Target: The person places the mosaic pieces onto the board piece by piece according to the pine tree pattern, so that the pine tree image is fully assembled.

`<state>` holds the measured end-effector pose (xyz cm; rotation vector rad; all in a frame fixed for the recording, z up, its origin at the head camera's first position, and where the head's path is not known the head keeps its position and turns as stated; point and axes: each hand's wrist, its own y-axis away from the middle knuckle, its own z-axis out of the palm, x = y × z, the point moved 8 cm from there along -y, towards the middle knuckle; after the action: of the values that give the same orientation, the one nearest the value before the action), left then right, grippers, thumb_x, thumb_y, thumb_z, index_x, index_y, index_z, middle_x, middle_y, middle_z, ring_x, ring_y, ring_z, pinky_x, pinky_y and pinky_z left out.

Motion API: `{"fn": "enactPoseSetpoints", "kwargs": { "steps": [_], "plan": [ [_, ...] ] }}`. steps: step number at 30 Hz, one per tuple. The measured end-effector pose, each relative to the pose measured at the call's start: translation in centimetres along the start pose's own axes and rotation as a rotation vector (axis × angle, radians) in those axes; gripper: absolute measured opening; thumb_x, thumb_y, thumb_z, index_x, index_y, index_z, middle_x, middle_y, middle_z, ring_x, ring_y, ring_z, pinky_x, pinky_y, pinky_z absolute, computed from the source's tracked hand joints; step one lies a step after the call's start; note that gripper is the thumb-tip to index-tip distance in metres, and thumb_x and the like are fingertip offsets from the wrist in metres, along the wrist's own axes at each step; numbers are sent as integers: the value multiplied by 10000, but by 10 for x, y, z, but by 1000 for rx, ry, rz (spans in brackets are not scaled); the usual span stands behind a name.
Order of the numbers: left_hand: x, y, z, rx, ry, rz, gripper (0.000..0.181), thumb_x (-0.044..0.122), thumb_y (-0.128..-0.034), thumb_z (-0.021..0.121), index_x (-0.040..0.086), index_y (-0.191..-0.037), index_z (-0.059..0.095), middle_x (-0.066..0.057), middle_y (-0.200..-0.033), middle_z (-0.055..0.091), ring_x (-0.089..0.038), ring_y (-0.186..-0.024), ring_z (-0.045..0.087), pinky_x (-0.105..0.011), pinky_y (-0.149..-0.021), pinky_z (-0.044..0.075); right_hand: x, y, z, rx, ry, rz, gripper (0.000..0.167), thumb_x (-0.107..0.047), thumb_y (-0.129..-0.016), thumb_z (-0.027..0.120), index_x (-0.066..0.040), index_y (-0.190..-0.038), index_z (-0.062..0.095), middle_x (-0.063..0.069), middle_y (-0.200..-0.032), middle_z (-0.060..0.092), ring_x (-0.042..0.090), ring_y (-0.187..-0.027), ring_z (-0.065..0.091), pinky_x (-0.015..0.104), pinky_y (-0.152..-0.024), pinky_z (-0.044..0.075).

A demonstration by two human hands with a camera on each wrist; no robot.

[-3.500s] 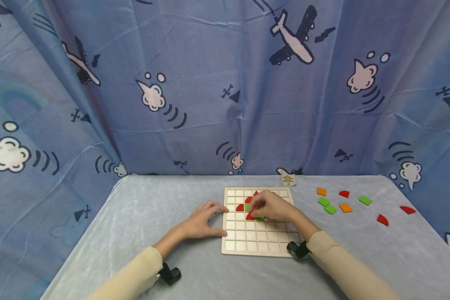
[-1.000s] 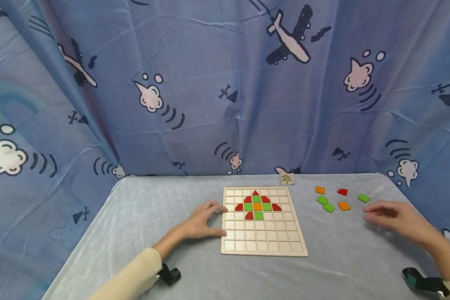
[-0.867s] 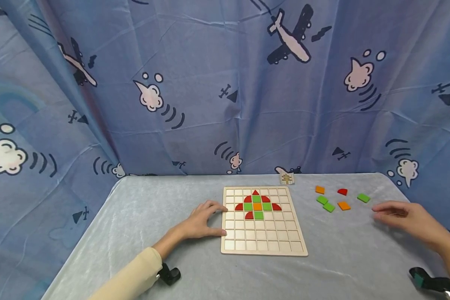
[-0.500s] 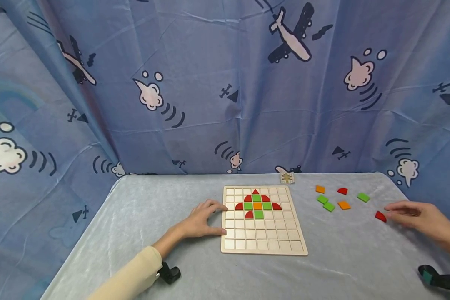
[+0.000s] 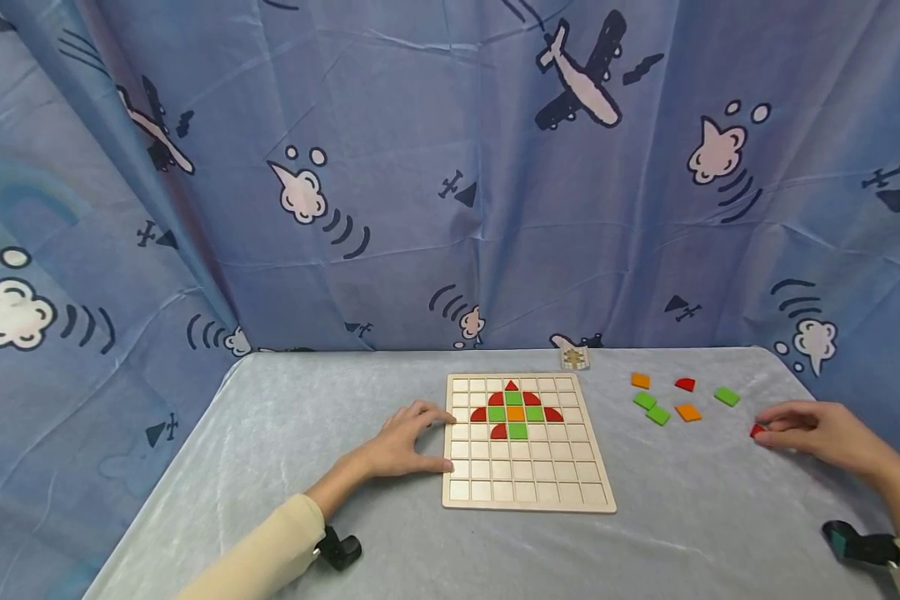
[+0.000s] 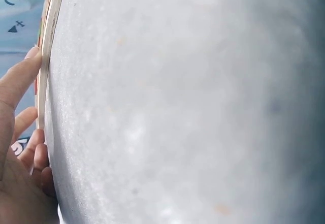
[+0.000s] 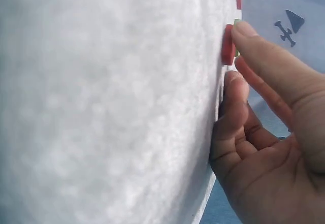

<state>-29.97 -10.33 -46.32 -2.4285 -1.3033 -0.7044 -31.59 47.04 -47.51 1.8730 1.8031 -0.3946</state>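
Observation:
In the head view, my left hand (image 5: pixel 405 442) rests at the left edge of a pale wooden grid board (image 5: pixel 525 467), thumb and forefinger spread along the rim. The left wrist view shows those fingers touching the board's edge (image 6: pixel 46 56). Red, green and orange pieces fill several squares in its upper half, with an orange square (image 5: pixel 515 413) in the middle. Far to the right, my right hand (image 5: pixel 817 429) pinches a red quarter-circle piece (image 5: pixel 756 430) low at the table. Up close, the thumb lies against this red piece (image 7: pixel 228 45); the hand partly hides it.
Left of my right hand lie loose tiles: a green one (image 5: pixel 727 396), a red quarter-circle (image 5: pixel 686 384), an orange square (image 5: pixel 687 412), another orange one (image 5: pixel 641 381) and two green ones (image 5: pixel 651 407). A small patterned card (image 5: pixel 574 358) sits behind the board, before a blue curtain (image 5: pixel 390 208).
My right hand left the board, swept far right, then came back slightly left and took hold of the red quarter-circle piece. My left hand and the board stayed put.

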Motion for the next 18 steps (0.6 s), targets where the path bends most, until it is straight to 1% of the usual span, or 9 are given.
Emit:
{"fn": "enactPoseSetpoints", "kwargs": {
  "steps": [2,8,15,18],
  "plan": [
    [0,0,0,2,-2,1,683,520,-783,786,284,-1376,541,2,-1396,489,-213,-1299,434,-510,-1051,344,-3,0,1,-1,1,-18,700,-486,-780,795,57,-1197,650,63,-971,716,-34,-735,523,216,-611,472],
    [1,0,0,2,5,2,679,515,-784,787,278,-1373,544,-2,-1396,492,-224,-1306,434,-521,-1053,343,-9,2,3,-14,-7,-36,576,-372,-805,799,41,-1182,658,28,-959,682,-23,-729,498,228,-612,471],
    [1,0,0,3,7,7,681,515,-785,786,272,-1373,546,-1,-1394,492,-224,-1306,433,-527,-1054,341,-18,6,3,-31,-14,-74,458,-243,-846,775,48,-1167,625,63,-967,705,-45,-736,535,224,-624,486],
    [0,0,0,2,4,6,683,523,-783,785,279,-1373,545,2,-1396,492,-221,-1302,436,-520,-1049,344,-19,7,4,-30,-20,-76,427,-219,-856,762,48,-1159,625,69,-963,712,-40,-734,550,230,-619,480]
  ]
}}
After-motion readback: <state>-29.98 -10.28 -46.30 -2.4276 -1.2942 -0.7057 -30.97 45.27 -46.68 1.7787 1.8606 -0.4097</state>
